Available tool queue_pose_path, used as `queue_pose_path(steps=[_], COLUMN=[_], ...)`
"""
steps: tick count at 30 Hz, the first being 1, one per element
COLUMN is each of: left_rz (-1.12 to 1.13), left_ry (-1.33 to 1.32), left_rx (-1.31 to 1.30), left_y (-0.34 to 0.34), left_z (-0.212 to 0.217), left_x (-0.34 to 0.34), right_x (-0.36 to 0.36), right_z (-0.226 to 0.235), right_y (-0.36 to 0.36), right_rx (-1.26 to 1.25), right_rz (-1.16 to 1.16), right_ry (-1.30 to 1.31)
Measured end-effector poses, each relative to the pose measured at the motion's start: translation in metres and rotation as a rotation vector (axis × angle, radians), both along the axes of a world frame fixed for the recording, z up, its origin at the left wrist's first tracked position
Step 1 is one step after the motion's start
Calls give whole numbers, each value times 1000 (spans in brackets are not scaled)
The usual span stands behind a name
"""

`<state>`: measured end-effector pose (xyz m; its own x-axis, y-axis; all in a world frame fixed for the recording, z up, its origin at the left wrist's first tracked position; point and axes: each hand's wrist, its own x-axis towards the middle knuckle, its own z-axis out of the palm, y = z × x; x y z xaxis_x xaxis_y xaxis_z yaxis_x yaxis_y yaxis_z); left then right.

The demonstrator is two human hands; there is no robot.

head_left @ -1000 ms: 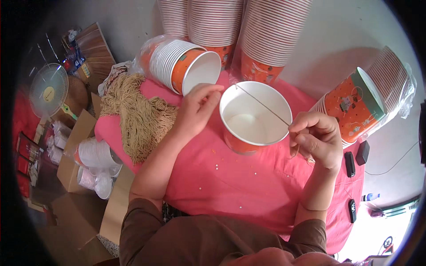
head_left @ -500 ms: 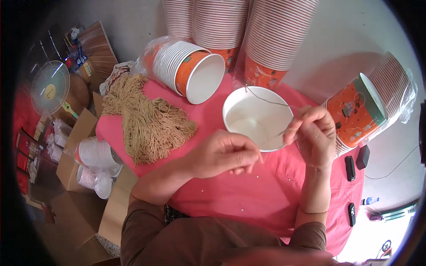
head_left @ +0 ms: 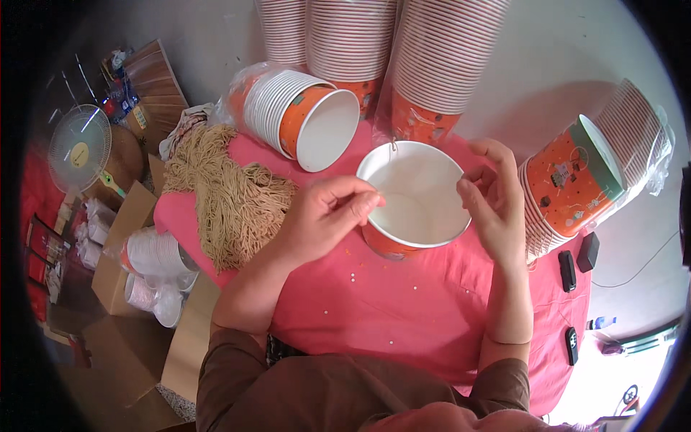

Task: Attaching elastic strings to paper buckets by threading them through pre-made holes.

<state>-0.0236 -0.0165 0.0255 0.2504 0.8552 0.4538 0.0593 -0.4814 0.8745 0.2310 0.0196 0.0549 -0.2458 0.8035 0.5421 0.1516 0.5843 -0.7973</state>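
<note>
A white-lined paper bucket [head_left: 421, 198] with an orange outside stands upright on the pink cloth in front of me. At its far rim hangs a short tan loop of cord [head_left: 394, 148]. My left hand [head_left: 317, 219] is at the bucket's left rim, thumb and forefinger pinched together; whatever is between them is too small to make out. Over the right rim, my right hand [head_left: 498, 201] has its fingers apart, thumb toward the rim, with nothing visible in it. Left of my left hand lies a heap of tan cords [head_left: 230, 198].
Tall stacks of paper buckets [head_left: 439, 65] in clear plastic stand at the back. A bucket stack lies on its side [head_left: 327, 129] at back left, another [head_left: 572, 180] leans at right. Small black devices [head_left: 567, 271] lie at the right edge. Open cardboard boxes [head_left: 129, 223] are at left.
The thin strand that ran from the far rim to my right hand is no longer stretched across. My left hand has moved left and up to the rim; my right fingers have spread.
</note>
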Motion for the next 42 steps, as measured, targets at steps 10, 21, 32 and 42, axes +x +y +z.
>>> queue_pose_path(steps=[10,21,32,42], left_rz=[-62,-43,164,215], left_ry=[150,149,338,615], left_rx=[241,204,465,549], left_y=[-23,-14,-15,-7], left_z=[6,-5,0,-25], left_x=[25,24,25,38], right_x=[-20,-19,-6,3], right_z=[3,5,7,11], right_y=[-44,-31,-19,-13], right_rx=[-33,107,59,110], right_rz=[339,282,200,157], right_ry=[-277,-293,-302,-365])
